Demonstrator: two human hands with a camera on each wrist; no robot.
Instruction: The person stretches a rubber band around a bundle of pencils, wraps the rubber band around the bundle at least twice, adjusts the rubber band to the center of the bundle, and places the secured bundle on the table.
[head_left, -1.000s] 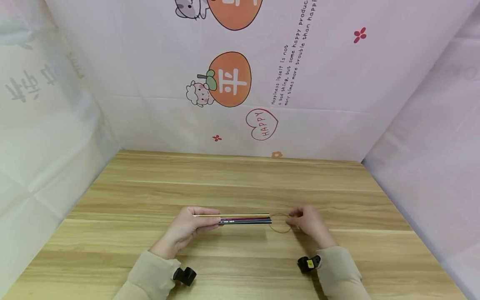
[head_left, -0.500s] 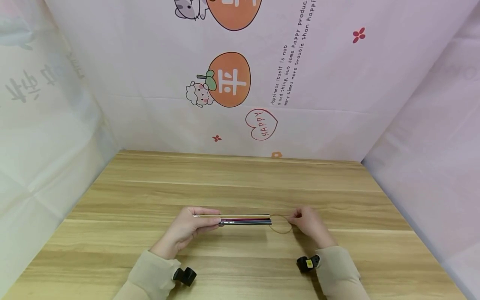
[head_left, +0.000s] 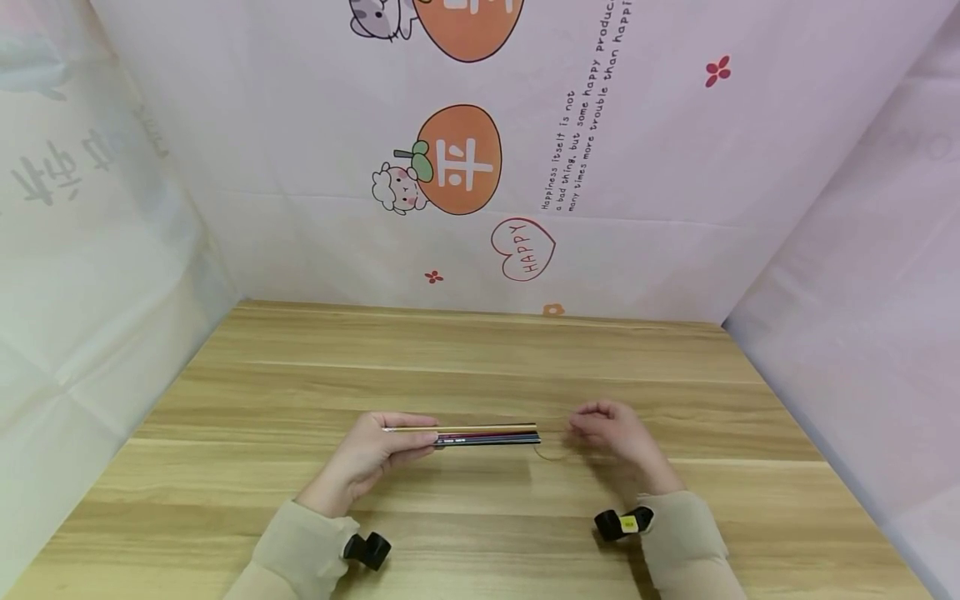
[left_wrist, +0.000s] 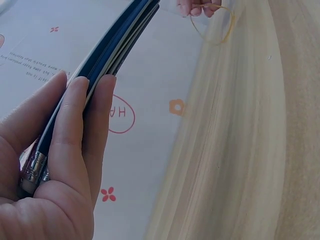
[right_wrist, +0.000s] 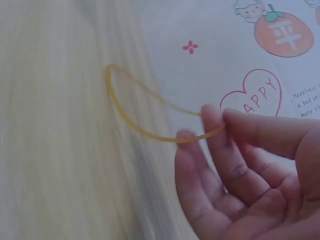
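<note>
A bundle of several pencils lies level in my left hand, whose fingers and thumb grip its left end. Silver ferrules and an eraser show near the palm in the left wrist view. My right hand is off to the right of the bundle's far end. Between thumb and index finger it pinches a thin yellow rubber band, which hangs as an unstretched loop toward the left. In the head view the band's loop overlaps the area just beyond the pencil ends.
Both hands are over a wood-grain table. Pale printed cloth stands behind the table and along both sides. Each wrist carries a small black camera, one on the left and one on the right.
My right hand has shifted slightly up in the head view, and the rubber band's loop has changed its tilt. My left hand and the pencils have moved a little to the left.
</note>
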